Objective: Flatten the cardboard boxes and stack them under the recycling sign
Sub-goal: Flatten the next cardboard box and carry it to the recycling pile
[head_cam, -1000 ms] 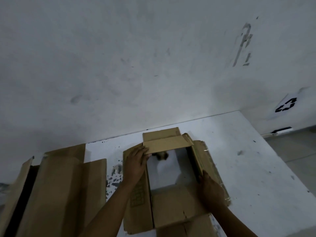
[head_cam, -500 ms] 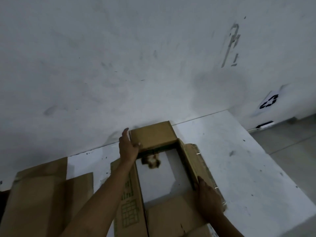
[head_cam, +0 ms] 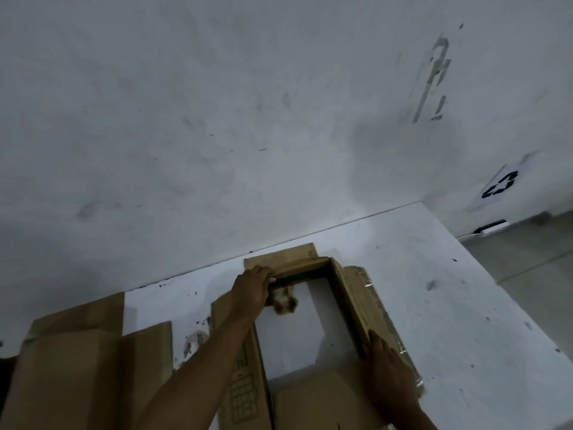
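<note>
Box point(head_cam: 310, 361) sits in the lower middle of the frame on a white table point(head_cam: 449, 305), open top and bottom, so the table shows through its middle. The left hand point(head_cam: 252, 290) curls its fingers over the far wall, near that wall's left corner, probably to push or fold that side down. The right hand point(head_cam: 387, 373) lies with fairly straight fingers on the right wall and its flap, seemingly to brace the box while the other side gives; how firmly it presses I cannot tell.

One box is in hand. At lower left lies more cardboard point(head_cam: 77, 367), looking already flattened; whether it is one box or two overlapping I cannot tell. One recycling sign point(head_cam: 499, 189) hangs on the wall at the right edge, with no cardboard under it yet, so flattening is under way and stacking not begun.
</note>
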